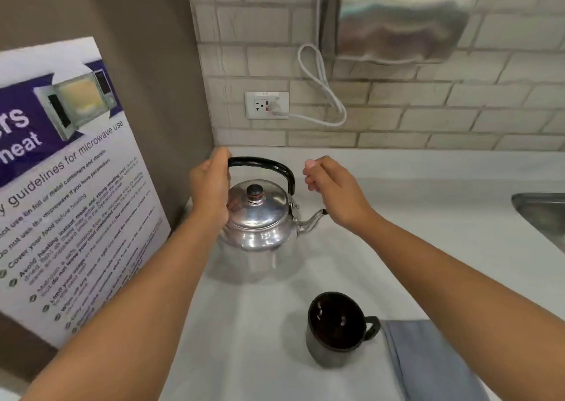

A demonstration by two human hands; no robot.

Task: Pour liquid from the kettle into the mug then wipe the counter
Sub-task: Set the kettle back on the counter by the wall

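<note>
A shiny metal kettle (260,220) with a black arched handle and a black lid knob stands on the white counter (244,324), its spout pointing right. My left hand (211,186) is closed around the left end of the handle. To the right of the handle, above the spout tip, my right hand (333,189) hovers with its fingers curled in, holding nothing and touching nothing. A dark mug (336,324) stands nearer to me, right of centre, with its handle turned right. A folded grey-blue cloth (434,364) lies just right of the mug.
A microwave guideline poster (67,186) leans on the left wall beside the kettle. The tiled back wall carries a socket (266,105) with a white cable and a steel dispenser (397,18). A sink edge (541,214) shows at the far right.
</note>
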